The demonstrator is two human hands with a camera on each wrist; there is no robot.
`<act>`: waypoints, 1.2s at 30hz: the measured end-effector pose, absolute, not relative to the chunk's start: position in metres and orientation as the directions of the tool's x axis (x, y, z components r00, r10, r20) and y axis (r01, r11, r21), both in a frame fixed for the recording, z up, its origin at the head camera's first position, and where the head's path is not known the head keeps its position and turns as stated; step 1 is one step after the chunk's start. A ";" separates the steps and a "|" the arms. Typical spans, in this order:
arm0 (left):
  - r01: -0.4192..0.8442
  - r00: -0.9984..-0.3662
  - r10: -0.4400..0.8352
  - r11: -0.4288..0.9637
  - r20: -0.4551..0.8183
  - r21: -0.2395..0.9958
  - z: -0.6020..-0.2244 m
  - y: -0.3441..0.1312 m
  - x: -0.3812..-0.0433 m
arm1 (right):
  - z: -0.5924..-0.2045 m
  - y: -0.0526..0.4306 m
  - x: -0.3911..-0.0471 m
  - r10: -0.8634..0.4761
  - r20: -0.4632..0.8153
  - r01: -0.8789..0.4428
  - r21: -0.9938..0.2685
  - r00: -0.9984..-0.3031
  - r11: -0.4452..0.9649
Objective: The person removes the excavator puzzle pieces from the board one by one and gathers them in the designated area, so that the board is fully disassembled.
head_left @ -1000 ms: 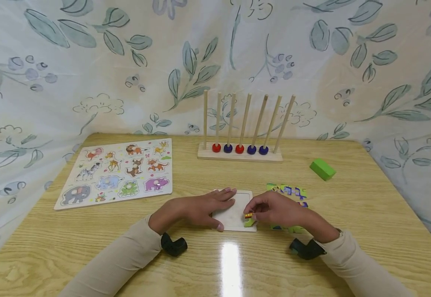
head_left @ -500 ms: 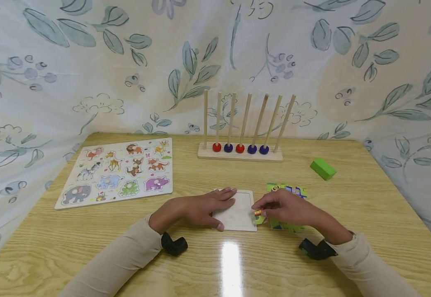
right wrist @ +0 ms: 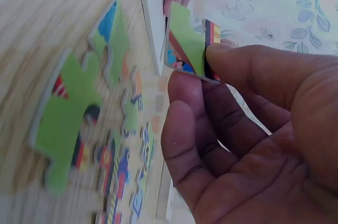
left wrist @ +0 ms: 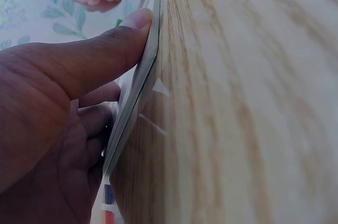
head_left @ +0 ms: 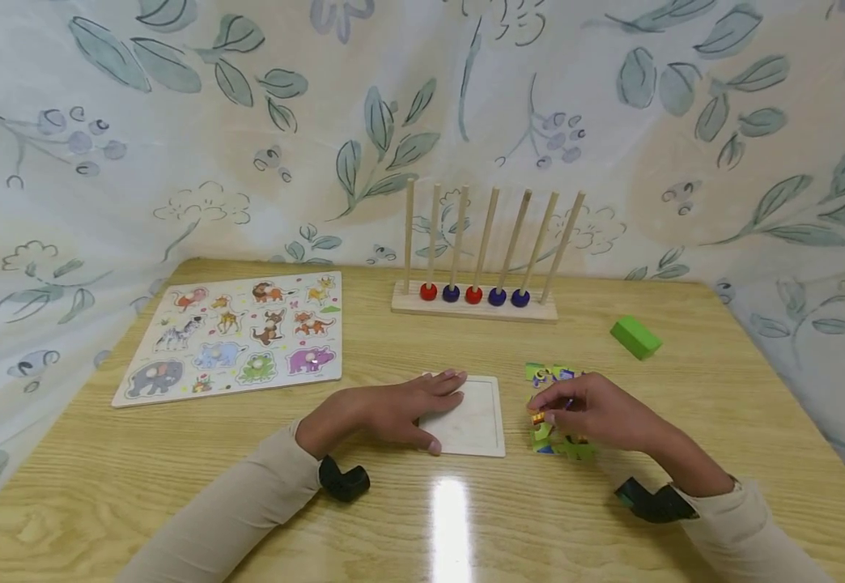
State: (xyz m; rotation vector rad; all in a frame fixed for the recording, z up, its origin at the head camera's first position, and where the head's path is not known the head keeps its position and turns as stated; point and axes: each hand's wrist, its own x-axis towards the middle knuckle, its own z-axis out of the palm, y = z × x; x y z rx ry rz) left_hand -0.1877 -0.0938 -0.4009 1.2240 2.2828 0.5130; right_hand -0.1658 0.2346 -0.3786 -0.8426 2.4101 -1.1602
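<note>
My left hand (head_left: 404,409) rests on a small pale wooden puzzle tray (head_left: 477,425), fingers stretched over its left part. In the left wrist view the thumb (left wrist: 105,55) lies at the tray's edge. My right hand (head_left: 608,414) pinches a green jigsaw piece (right wrist: 182,42) between thumb and fingertips, its picture showing a red and yellow stripe. In the head view this piece is over a group of loose jigsaw pieces (head_left: 539,371) right of the tray. The right wrist view shows several of these pieces (right wrist: 68,113) lying on the table, partly hidden by the hand in the head view.
An animal peg puzzle board (head_left: 248,332) lies at the left. Behind the tray stands a wooden rack (head_left: 475,306) with upright rods and red and blue beads. A green block (head_left: 636,337) sits at the right. A patterned cloth (head_left: 422,105) hangs behind the table.
My right hand has moved right with the jigsaw piece, from over the tray's right edge to over the loose pieces. The left hand stays on the tray. The head view shifts slightly.
</note>
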 end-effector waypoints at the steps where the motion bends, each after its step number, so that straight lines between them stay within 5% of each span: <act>1: 0.658 -0.474 0.845 0.528 -0.250 0.537 -0.401 -0.094 -0.188 | -0.378 0.237 -0.165 -0.640 -0.037 -0.367 -0.792 -0.767 0.487; 12: 0.651 -0.479 0.841 0.533 -0.252 0.541 -0.401 -0.096 -0.187 | -0.383 0.265 -0.160 -0.642 0.103 -0.486 -0.745 -0.760 0.456; 27: 0.658 -0.474 0.842 0.533 -0.257 0.533 -0.401 -0.095 -0.187 | -0.388 0.291 -0.157 -0.585 -0.026 -0.378 -0.740 -0.811 0.557; 36: 0.652 -0.477 0.839 0.538 -0.262 0.534 -0.400 -0.094 -0.187 | -0.392 0.314 -0.159 -0.645 -0.058 -0.371 -0.777 -0.762 0.508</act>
